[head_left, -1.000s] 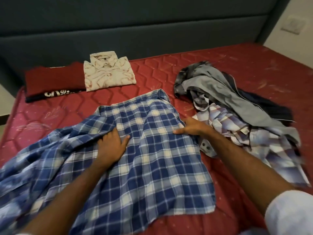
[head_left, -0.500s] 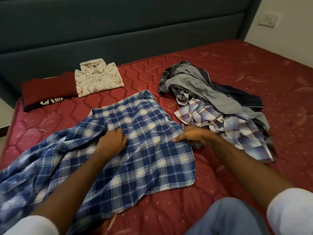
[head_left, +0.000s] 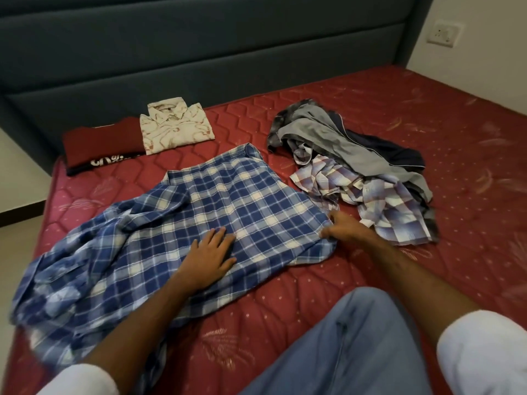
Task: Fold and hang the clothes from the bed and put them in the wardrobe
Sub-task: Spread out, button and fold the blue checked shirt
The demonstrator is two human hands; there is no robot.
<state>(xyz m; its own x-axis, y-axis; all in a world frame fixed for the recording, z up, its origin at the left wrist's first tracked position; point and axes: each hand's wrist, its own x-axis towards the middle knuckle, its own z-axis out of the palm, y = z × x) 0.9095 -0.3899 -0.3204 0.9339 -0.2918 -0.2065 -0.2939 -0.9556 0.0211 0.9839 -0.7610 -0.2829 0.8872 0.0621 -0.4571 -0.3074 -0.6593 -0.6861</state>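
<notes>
Setting: red quilted mattress (head_left: 370, 115) against a dark padded headboard (head_left: 199, 38), with a wall socket (head_left: 445, 37) at the upper right.
Right grip: the right hand (head_left: 343, 229) had its fingers curled and pinching the right edge of the blue plaid shirt (head_left: 228, 201), at the side seam above the hem.
Left grip: the left hand (head_left: 209, 258) lay flat, fingers straight and spread, pressing the shirt's middle panel down onto the bed; it held nothing.
Change in the hands: over the last second the left hand had slid down the panel toward the hem and flattened out from a looser curl, while the right hand had gone from resting on the edge to pinching it.
Change in the shirt: its right half had been smoothed; the left side and sleeve remained bunched and rumpled toward the bed's left edge.
Meaning for the task: this looked like the smoothing step before the first fold, with the pinched edge likely to be brought inward; the shirt was not yet folded.
Done so far: a folded cream patterned shirt (head_left: 175, 129) and a folded maroon garment (head_left: 101, 143) lay side by side near the headboard.
Left to do: a loose pile of clothes (head_left: 356, 163), grey and pale check, sat just right of the plaid shirt.
Wardrobe: not in view.
</notes>
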